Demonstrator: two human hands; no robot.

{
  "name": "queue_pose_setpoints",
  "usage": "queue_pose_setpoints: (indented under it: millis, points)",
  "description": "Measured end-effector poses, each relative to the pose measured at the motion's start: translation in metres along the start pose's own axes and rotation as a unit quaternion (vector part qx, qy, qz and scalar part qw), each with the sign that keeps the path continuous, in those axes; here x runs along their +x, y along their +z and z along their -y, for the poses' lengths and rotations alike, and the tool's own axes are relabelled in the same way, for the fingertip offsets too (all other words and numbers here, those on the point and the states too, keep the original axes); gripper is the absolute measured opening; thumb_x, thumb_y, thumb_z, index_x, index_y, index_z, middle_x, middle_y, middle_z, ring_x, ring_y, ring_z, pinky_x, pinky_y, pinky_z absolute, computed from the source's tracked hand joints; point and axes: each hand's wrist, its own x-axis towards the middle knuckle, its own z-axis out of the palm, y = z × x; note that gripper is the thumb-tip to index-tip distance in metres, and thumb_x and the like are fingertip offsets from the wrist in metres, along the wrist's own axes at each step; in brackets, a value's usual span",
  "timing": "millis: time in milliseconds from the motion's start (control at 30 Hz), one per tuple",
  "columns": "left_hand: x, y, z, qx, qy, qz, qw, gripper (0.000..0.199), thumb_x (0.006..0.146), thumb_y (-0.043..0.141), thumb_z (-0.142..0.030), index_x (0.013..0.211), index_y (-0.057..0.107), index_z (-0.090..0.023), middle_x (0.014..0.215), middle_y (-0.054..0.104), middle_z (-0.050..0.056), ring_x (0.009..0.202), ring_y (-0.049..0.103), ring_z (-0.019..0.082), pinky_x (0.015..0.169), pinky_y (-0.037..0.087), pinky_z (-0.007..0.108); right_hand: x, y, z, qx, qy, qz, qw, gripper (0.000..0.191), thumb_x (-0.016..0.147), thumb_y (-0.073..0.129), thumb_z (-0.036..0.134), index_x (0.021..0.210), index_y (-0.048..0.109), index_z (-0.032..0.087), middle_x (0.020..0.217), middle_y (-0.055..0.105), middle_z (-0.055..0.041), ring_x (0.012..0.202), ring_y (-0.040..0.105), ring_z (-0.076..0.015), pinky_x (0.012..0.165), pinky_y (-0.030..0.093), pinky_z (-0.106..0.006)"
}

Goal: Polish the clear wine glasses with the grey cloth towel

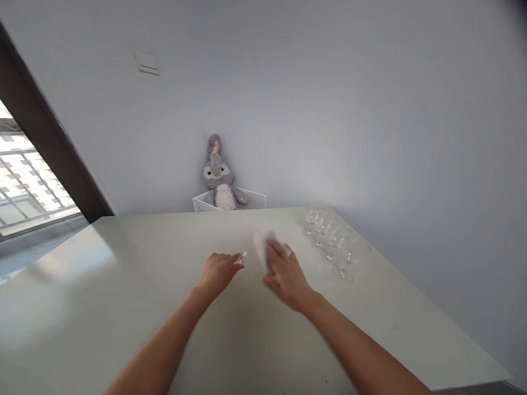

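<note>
Over the middle of the pale table (172, 316), my left hand (220, 273) pinches a small clear, shiny piece (242, 257) between thumb and fingertips; it looks like part of a glass, but its shape is hard to make out. To the right of it, my right hand (286, 274) has its fingers on a whitish cloth (263, 245), which is blurred by motion. A gap separates the two hands. Several clear stemmed glasses (337, 236) stand close together near the table's right edge, beyond my right hand.
A grey plush rabbit (219, 179) sits in a white perforated basket (255, 200) behind the table's far edge. A pale wall (329, 103) with a switch (147, 61) rises behind. At the left are a dark frame (39, 107) and a railing outside (18, 183).
</note>
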Motion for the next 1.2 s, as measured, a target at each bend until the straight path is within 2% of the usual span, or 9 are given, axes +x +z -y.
queue_pose_setpoints:
  millis: [100, 233, 400, 500, 600, 767, 900, 1067, 1200]
  points:
    - [-0.002, 0.003, -0.014, 0.008, 0.122, -0.024, 0.992, 0.027, 0.083, 0.041, -0.021, 0.063, 0.059, -0.017, 0.058, 0.056, 0.004, 0.059, 0.049, 0.014, 0.065, 0.032, 0.031, -0.002, 0.007, 0.014, -0.029, -0.102, 0.087, 0.99, 0.039, 0.084, 0.044, 0.035, 0.122, 0.047, 0.026, 0.127, 0.049, -0.006, 0.124, 0.03, -0.0257, 0.102, 0.013, -0.048]
    - [-0.005, 0.003, -0.026, -0.006, 0.203, -0.055, 0.978, 0.029, 0.086, 0.037, -0.021, 0.066, 0.059, -0.017, 0.06, 0.054, 0.005, 0.061, 0.048, 0.014, 0.066, 0.033, 0.032, -0.001, 0.006, 0.005, 0.051, 0.025, 0.061, 0.997, 0.031, 0.087, 0.037, 0.03, 0.111, 0.057, 0.023, 0.111, 0.059, -0.0063, 0.103, 0.048, -0.0212, 0.09, 0.033, -0.038]
    - [-0.007, 0.01, -0.029, -0.047, 0.165, -0.075, 0.982, 0.031, 0.086, 0.04, -0.038, 0.101, 0.059, -0.02, 0.063, 0.057, 0.004, 0.063, 0.05, 0.015, 0.068, 0.034, 0.031, 0.004, 0.0, -0.013, 0.336, 0.247, 0.047, 0.908, 0.039, 0.082, 0.041, 0.047, 0.092, 0.065, 0.019, 0.08, 0.063, -0.0023, 0.07, 0.055, -0.0157, 0.062, 0.04, -0.027]
    - [-0.008, 0.017, -0.032, -0.056, 0.119, -0.08, 0.988, 0.038, 0.086, 0.04, -0.038, 0.118, 0.051, -0.02, 0.062, 0.058, 0.003, 0.06, 0.051, 0.014, 0.068, 0.034, 0.03, 0.004, 0.005, -0.014, 0.426, 0.316, -0.026, 0.847, 0.044, 0.076, 0.044, 0.055, 0.08, 0.063, 0.016, 0.068, 0.059, -0.0006, 0.059, 0.049, -0.0134, 0.056, 0.037, -0.025]
    - [-0.009, 0.021, -0.037, -0.086, 0.065, -0.078, 0.991, 0.039, 0.087, 0.039, -0.034, 0.123, 0.047, -0.021, 0.063, 0.06, 0.002, 0.06, 0.052, 0.014, 0.067, 0.035, 0.029, 0.002, 0.014, -0.013, 0.443, 0.348, -0.099, 0.82, 0.047, 0.074, 0.044, 0.06, 0.064, 0.054, 0.016, 0.057, 0.05, 0.0013, 0.053, 0.042, -0.0121, 0.051, 0.033, -0.025]
    - [-0.009, 0.017, -0.05, -0.175, -0.067, -0.04, 0.981, 0.041, 0.085, 0.037, -0.028, 0.124, 0.045, -0.022, 0.064, 0.059, 0.001, 0.059, 0.051, 0.014, 0.059, 0.035, 0.025, -0.001, 0.021, -0.012, 0.394, 0.349, -0.152, 0.836, 0.047, 0.077, 0.039, 0.061, 0.056, 0.04, 0.019, 0.052, 0.04, 0.0031, 0.05, 0.034, -0.0108, 0.048, 0.028, -0.024]
    - [-0.008, 0.015, -0.059, -0.269, -0.164, -0.013, 0.949, 0.045, 0.084, 0.034, -0.028, 0.128, 0.04, -0.02, 0.062, 0.054, -0.001, 0.055, 0.048, 0.013, 0.053, 0.035, 0.024, -0.003, 0.028, -0.007, 0.396, 0.302, -0.13, 0.858, 0.04, 0.081, 0.038, 0.053, 0.065, 0.048, 0.017, 0.059, 0.048, 0.0001, 0.058, 0.043, -0.0138, 0.053, 0.035, -0.025]
    - [-0.013, 0.021, -0.07, -0.318, -0.152, -0.041, 0.935, 0.054, 0.079, 0.043, -0.026, 0.132, 0.033, -0.024, 0.092, 0.052, 0.007, 0.074, 0.051, 0.018, 0.062, 0.042, 0.029, -0.007, 0.044, 0.007, 0.419, 0.224, -0.092, 0.875, 0.022, 0.08, 0.047, 0.035, 0.095, 0.055, 0.021, 0.083, 0.059, -0.0032, 0.08, 0.053, -0.0183, 0.071, 0.041, -0.029]
    - [-0.017, 0.025, -0.077, -0.326, -0.098, -0.051, 0.939, 0.063, 0.074, 0.051, -0.023, 0.133, 0.03, -0.022, 0.109, 0.044, 0.01, 0.085, 0.051, 0.022, 0.069, 0.044, 0.033, -0.01, 0.053, 0.012, 0.433, 0.236, -0.071, 0.867, 0.018, 0.072, 0.056, 0.029, 0.086, 0.06, 0.019, 0.08, 0.063, -0.0048, 0.071, 0.054, -0.0188, 0.065, 0.044, -0.031]
